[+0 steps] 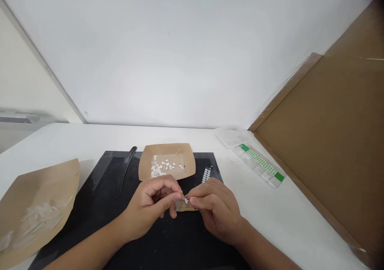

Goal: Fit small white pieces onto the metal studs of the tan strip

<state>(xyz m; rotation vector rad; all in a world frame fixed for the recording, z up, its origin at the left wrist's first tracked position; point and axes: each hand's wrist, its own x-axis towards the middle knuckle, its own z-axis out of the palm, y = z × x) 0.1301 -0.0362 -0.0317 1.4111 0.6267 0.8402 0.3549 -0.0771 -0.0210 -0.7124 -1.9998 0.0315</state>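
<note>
Over the black mat [168, 242], my two hands meet with their fingertips nearly touching. My left hand [153, 202] pinches a small clear plastic piece [181, 206] between thumb and forefinger. Facing it, my right hand [213, 206] has thumb and forefinger closed at a small white piece with a dark edge [186, 201]. Something yellowish shows beneath the fingertips, partly hidden. Just behind the hands is a brown paper tray [189, 158] with many small white ovals on clear film. A sheet of white oval stickers [206, 175] lies behind my right hand, partly covered by it.
A dark curved file [127, 168] lies on the mat's left part. At the left stands a larger brown tray [64, 174] holding clear plastic packets. A clear case with a green label [261, 163] lies right, beside a cardboard wall [327, 142].
</note>
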